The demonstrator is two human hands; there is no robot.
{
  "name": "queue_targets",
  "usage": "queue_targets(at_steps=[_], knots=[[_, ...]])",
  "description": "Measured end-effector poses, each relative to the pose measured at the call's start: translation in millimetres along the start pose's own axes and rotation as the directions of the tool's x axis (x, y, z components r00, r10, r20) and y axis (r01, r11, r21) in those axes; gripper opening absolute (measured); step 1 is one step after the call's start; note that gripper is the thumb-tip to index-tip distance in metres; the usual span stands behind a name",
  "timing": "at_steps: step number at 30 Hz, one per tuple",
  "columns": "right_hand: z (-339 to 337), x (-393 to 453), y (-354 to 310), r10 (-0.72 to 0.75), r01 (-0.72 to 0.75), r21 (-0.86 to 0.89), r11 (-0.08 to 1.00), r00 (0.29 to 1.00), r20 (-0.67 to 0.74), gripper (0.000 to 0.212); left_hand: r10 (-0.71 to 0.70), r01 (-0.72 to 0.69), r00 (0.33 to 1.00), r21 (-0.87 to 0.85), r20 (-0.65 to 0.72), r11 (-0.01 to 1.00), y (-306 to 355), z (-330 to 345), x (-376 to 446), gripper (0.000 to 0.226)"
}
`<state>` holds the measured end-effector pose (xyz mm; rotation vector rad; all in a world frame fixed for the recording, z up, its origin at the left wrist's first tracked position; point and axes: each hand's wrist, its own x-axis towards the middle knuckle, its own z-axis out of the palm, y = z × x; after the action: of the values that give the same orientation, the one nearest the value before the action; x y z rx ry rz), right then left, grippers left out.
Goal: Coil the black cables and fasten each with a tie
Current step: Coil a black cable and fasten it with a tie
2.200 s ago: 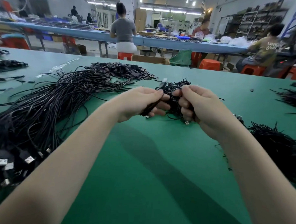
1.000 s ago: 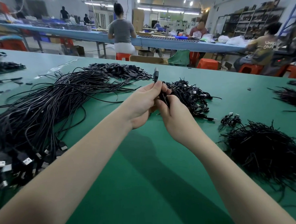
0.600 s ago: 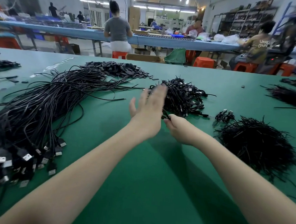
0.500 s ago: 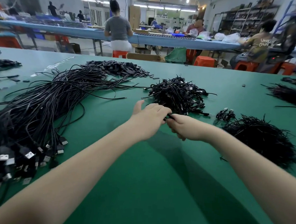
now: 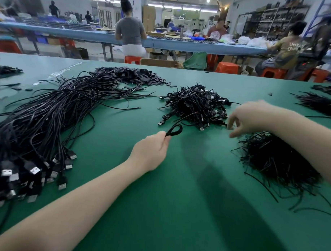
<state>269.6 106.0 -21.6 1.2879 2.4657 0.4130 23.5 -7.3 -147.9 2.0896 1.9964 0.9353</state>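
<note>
The green counter [image 5: 176, 210] is covered at the left by a long sheaf of loose cables [image 5: 48, 117]. A heap of coiled cables [image 5: 197, 105] lies at the centre and a pile of ties [image 5: 277, 163] at the right. A small cable loop [image 5: 174, 130] is pinched in the outstretched left hand [image 5: 150, 151]. The blurred right hand [image 5: 249, 117] is held above the ties, fingers loosely curled, nothing seen in it.

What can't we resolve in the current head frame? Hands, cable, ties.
- Right hand: motion-blurred; whether the fingertips pinch a tie from the tie pile is unreadable.
- Left hand: its fist hides how the small cable loop continues and whether it is tied.
- Loose cable bundle: cut off by the left edge.
- Coiled cable pile: ties too small to see.
</note>
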Motion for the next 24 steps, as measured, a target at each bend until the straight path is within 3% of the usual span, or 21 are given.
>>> queue_targets(at_steps=[3,7,10,12,14,16,18,19,24], knots=[[30,4,-11,0.001,0.004,-0.058,0.998,0.996,0.091,0.031,-0.051,0.056,0.998,-0.221,0.029,0.974,-5,1,0,0.040],[49,3,-22,0.033,-0.027,-0.245,0.969,0.999,0.019,0.010,-0.088,0.106,0.994,-0.319,0.070,0.942,-5,0,1,0.043],[53,2,-26,0.021,-0.026,-0.345,0.938,1.000,-0.019,0.008,-0.094,0.120,0.992,-0.361,0.088,0.925,-6,-1,1,0.043],[48,-1,-25,0.003,-0.020,-0.222,0.975,0.997,-0.074,0.008,-0.095,0.122,0.991,-0.363,0.093,0.924,-6,-1,2,0.044],[40,-3,-26,0.047,-0.003,0.193,0.981,0.973,-0.225,0.010,-0.092,0.119,0.991,-0.363,0.093,0.924,-6,0,3,0.043],[33,-4,-46,0.172,0.174,0.595,0.785,0.861,-0.478,0.007,-0.096,0.124,0.991,-0.361,0.093,0.924,-6,0,3,0.042],[29,-4,-79,0.340,0.380,0.735,0.562,0.704,-0.624,0.008,-0.101,0.126,0.991,-0.345,0.089,0.930,-7,2,4,0.042],[29,-3,-97,0.386,0.448,0.739,0.504,0.648,-0.656,0.008,-0.104,0.129,0.990,-0.329,0.091,0.936,-7,3,3,0.041],[50,13,-161,0.466,0.540,0.690,0.482,0.508,-0.724,0.006,-0.109,0.130,0.989,-0.223,0.101,0.966,-5,4,5,0.035]])
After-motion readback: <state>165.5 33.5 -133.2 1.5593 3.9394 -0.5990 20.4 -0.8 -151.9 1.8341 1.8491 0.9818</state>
